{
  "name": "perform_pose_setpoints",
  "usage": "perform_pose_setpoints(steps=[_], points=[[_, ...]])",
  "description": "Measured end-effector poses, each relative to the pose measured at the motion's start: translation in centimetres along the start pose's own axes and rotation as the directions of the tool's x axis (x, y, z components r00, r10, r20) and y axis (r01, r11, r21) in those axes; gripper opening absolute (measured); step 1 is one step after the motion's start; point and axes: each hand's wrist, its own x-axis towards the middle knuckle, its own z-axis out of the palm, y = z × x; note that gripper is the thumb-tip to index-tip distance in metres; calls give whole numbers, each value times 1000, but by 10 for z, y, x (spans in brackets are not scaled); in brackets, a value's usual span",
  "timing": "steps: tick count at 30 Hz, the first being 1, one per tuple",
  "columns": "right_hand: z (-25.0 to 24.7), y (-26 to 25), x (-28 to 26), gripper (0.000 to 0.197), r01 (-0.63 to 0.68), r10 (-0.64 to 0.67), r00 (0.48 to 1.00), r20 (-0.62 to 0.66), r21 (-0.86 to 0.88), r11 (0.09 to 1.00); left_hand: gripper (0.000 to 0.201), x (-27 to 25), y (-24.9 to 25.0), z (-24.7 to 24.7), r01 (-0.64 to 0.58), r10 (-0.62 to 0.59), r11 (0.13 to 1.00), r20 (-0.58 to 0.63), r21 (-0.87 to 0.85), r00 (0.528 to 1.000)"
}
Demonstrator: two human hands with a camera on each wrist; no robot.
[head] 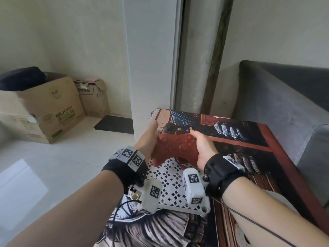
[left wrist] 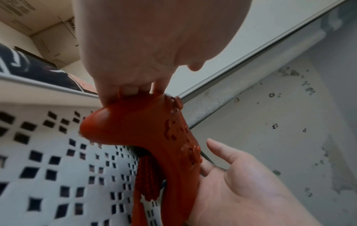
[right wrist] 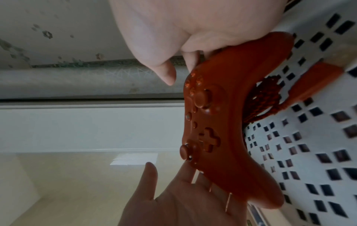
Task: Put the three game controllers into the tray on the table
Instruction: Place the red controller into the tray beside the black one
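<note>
In the head view, a red game controller (head: 176, 146) sits at mid-frame, held between both hands above a white perforated tray (head: 170, 182) on the printed table cover (head: 249, 139). The left hand (head: 148, 139) supports its left grip with fairly straight fingers; the right hand (head: 203, 150) wraps its right grip. A black controller (head: 170, 128) lies just behind, on the table. Cardboard boxes (head: 53, 107) stand at the left, a grey sofa (head: 284, 104) at the right.

In the left wrist view, the left hand (left wrist: 146, 50) touches the red game controller (left wrist: 154, 137) from above, the right hand (left wrist: 241, 183) cups it at lower right, and the white perforated tray (left wrist: 48, 168) fills the lower left.

In the right wrist view, the right hand (right wrist: 173, 33) grips the red game controller (right wrist: 228, 122) at the top, and the left hand (right wrist: 173, 198) is loosely spread beneath it.
</note>
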Motion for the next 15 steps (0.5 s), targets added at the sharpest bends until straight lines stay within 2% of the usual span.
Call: perform_pose_setpoints(steps=[3,4,7,8,10,12,15], points=[[-6,18,15,55,1,-3,998,-55,-21,1000,130,44,-28,-1,-41,44,998,-80,45,996],[-7,24,19,60,-5,4,999,-53,-25,1000,134,51,-33,-1,-54,57,998,-96,31,994],[-7,28,13,50,21,-25,996,-83,-46,999,91,31,-24,9,-146,140,989,-134,-33,981],[-5,26,7,46,33,-38,995,-92,-62,998,90,27,-22,11,-169,166,986,-123,-14,978],[-3,24,-1,35,53,-64,992,-111,-96,994,103,29,-23,13,-173,176,984,-112,32,978],[-2,25,-2,28,69,-82,991,-102,-127,990,99,32,-23,13,-131,138,989,-127,64,982],[-1,28,4,43,68,-79,993,-90,-121,990,91,21,-17,15,-70,86,992,-152,108,985]])
